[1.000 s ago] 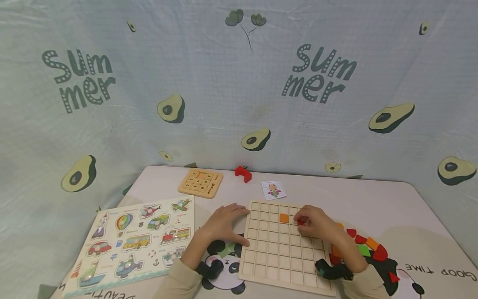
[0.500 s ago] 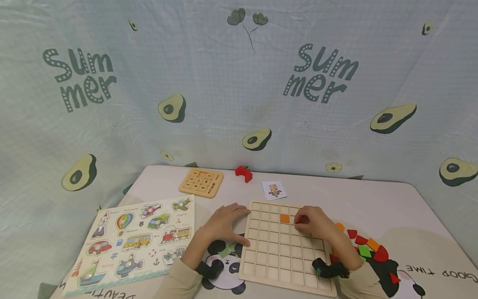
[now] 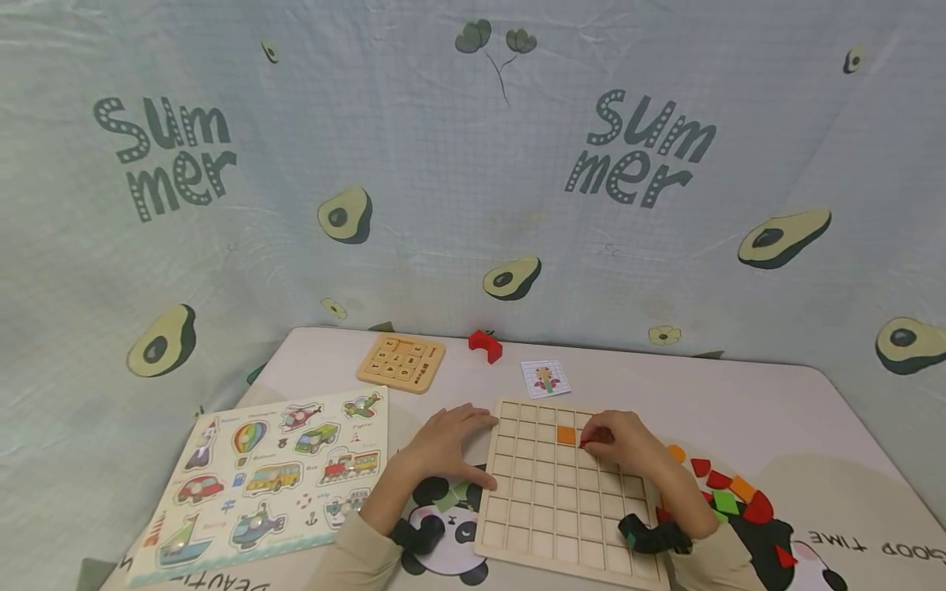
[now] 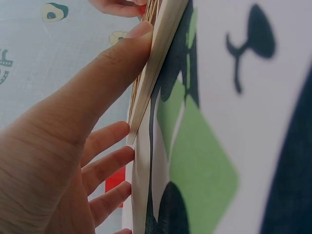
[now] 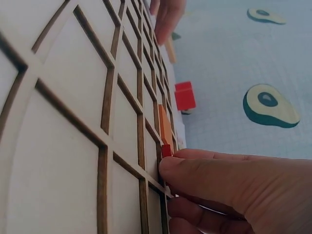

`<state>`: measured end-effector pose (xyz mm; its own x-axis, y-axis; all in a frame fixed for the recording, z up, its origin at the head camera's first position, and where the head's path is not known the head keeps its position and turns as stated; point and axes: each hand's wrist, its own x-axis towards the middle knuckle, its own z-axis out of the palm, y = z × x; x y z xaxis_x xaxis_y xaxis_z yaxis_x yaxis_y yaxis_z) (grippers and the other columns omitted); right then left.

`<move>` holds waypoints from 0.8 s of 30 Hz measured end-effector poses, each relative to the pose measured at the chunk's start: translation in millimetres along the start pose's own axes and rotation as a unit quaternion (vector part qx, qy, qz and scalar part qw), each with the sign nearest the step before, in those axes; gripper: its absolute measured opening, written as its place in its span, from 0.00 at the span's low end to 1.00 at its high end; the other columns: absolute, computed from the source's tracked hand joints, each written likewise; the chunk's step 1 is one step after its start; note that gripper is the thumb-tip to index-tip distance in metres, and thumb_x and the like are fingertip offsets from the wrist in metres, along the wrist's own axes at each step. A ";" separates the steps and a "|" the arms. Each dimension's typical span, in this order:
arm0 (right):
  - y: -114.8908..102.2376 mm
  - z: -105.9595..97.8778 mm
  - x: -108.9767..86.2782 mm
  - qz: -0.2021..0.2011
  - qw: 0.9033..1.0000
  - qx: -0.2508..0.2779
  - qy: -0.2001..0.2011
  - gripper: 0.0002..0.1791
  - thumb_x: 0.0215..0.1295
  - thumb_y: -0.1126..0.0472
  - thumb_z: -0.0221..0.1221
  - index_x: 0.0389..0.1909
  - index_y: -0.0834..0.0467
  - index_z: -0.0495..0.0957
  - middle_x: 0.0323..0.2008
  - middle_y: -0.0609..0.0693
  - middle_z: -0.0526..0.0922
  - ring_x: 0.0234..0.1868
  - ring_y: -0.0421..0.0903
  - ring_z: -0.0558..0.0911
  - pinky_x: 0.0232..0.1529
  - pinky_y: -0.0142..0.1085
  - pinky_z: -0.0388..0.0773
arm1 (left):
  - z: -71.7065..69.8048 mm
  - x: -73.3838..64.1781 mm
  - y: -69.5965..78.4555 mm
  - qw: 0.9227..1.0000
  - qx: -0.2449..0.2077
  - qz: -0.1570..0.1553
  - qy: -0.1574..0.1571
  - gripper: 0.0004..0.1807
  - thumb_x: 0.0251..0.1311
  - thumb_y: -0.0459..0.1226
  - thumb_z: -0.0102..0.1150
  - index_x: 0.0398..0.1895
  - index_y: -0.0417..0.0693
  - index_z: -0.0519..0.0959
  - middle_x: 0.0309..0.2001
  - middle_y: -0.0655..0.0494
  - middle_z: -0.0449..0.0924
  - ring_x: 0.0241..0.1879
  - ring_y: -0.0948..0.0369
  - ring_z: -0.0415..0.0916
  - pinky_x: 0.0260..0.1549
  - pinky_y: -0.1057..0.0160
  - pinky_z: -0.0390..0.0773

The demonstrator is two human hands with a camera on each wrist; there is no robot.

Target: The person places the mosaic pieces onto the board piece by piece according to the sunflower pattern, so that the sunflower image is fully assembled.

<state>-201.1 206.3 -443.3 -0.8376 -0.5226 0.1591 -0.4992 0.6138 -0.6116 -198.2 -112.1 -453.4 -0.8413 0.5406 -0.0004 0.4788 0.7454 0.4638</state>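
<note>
A square wooden grid board lies on the table with an orange square tile set in one of its upper cells. My right hand pinches a small red piece between thumb and fingers, right at the board just beside the orange tile. Most of that red piece is hidden by the fingers. My left hand is spread along the board's left edge; its thumb and fingertips touch the rim, as the left wrist view shows.
Loose red, orange and green pieces lie right of the board. Behind it are a pattern card, a red arch block and a wooden number puzzle. A vehicle picture puzzle lies at the left.
My right hand has shifted slightly left with the red piece, closer to the orange tile. My left hand stays at the board's edge. The head view has moved a little.
</note>
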 end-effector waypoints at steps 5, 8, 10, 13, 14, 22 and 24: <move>3.3 1.8 -0.9 -0.036 0.999 0.002 0.033 0.02 0.58 0.71 0.64 0.30 0.62 0.83 0.28 0.45 0.81 0.27 0.33 0.72 0.26 0.28 0.74 | -0.5 -0.2 0.4 1.000 -0.001 -0.002 0.000 0.47 0.39 0.60 0.75 0.66 0.54 0.72 0.67 0.53 0.69 0.71 0.48 0.57 0.69 0.38 0.54; 3.9 2.4 0.0 -0.025 0.999 0.001 0.036 0.04 0.59 0.71 0.63 0.30 0.61 0.84 0.29 0.46 0.82 0.29 0.34 0.74 0.28 0.29 0.76 | -0.8 -0.4 1.1 1.000 -0.006 -0.002 -0.002 0.47 0.39 0.60 0.75 0.66 0.53 0.72 0.67 0.53 0.69 0.71 0.48 0.57 0.69 0.38 0.53; 3.7 2.5 0.5 -0.003 1.000 -0.001 0.027 0.03 0.61 0.70 0.63 0.31 0.61 0.84 0.31 0.47 0.83 0.30 0.35 0.76 0.30 0.30 0.78 | -0.9 -0.4 1.7 1.000 -0.007 -0.003 -0.004 0.47 0.39 0.59 0.75 0.66 0.53 0.72 0.67 0.53 0.69 0.71 0.48 0.57 0.70 0.38 0.53; 1.8 2.6 0.8 0.012 1.000 -0.010 0.017 0.02 0.62 0.69 0.63 0.31 0.61 0.84 0.32 0.48 0.83 0.31 0.37 0.77 0.31 0.30 0.79 | -1.1 -0.3 2.3 1.000 -0.007 -0.005 -0.006 0.47 0.39 0.59 0.75 0.66 0.54 0.72 0.67 0.54 0.69 0.71 0.49 0.57 0.70 0.39 0.53; 1.0 2.5 0.8 0.014 1.000 -0.012 0.016 0.02 0.61 0.69 0.63 0.32 0.61 0.84 0.32 0.48 0.83 0.31 0.37 0.77 0.31 0.30 0.79 | -1.2 -0.1 2.5 1.000 -0.006 -0.005 -0.006 0.47 0.39 0.60 0.75 0.66 0.54 0.72 0.67 0.54 0.69 0.71 0.48 0.57 0.70 0.39 0.53; 0.5 1.9 0.9 0.020 1.000 -0.016 0.016 0.02 0.60 0.68 0.65 0.32 0.63 0.83 0.31 0.47 0.83 0.31 0.37 0.77 0.32 0.31 0.79 | -2.1 0.2 3.8 1.000 -0.003 -0.005 -0.004 0.47 0.39 0.59 0.75 0.65 0.54 0.72 0.67 0.53 0.69 0.71 0.49 0.58 0.69 0.38 0.54; 1.7 2.5 1.2 0.020 1.000 -0.018 0.016 0.02 0.60 0.67 0.65 0.32 0.64 0.83 0.31 0.47 0.83 0.31 0.37 0.78 0.32 0.31 0.80 | -2.4 0.1 4.0 1.000 -0.002 -0.005 -0.004 0.47 0.39 0.59 0.75 0.65 0.53 0.72 0.67 0.53 0.69 0.71 0.49 0.58 0.69 0.38 0.54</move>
<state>-202.4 205.3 -446.2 -0.8630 -0.4790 0.1605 -0.4729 0.6541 -0.5904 -196.9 -110.0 -449.4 -0.8441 0.5361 -0.0115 0.4693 0.7489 0.4678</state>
